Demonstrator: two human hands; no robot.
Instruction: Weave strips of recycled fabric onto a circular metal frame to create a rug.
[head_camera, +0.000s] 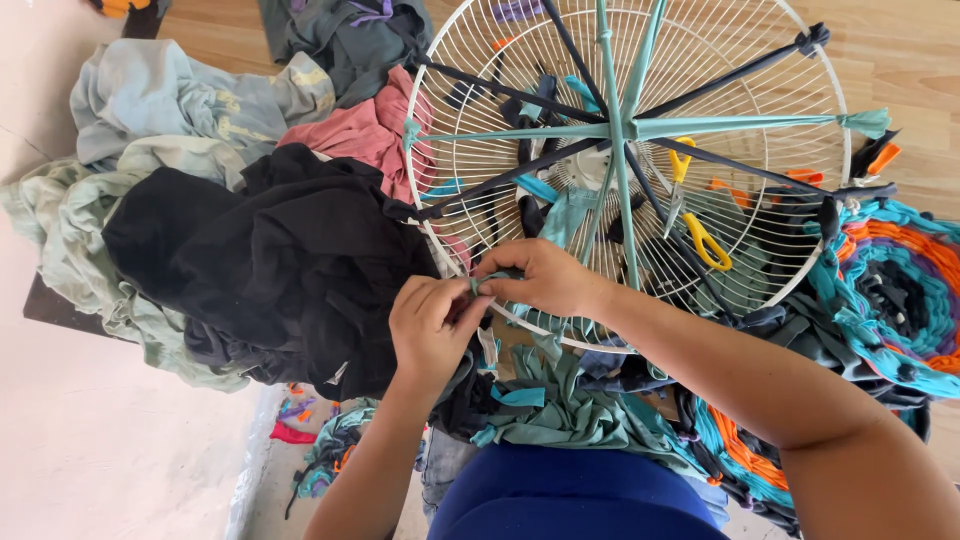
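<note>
Clothes pile (250, 240) lay at floor's left, black on top, w/in reach. Left hand (432, 325) & right hand (540, 280), grips pressed together, pinched a teal strip (487, 284) at the fan guard (470, 260) near rim, prob. to knot it. Scissors (695, 215) lay under the wires; rug (900, 290) at right. No labels visible.

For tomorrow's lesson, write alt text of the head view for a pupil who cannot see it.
Seen from above, a person's left hand and right hand pinch a teal fabric strip at the rim of a round white wire fan guard strung with teal and dark strips. Yellow-handled scissors lie on the guard, piled clothes sit left, and a braided rug sits right.
</note>
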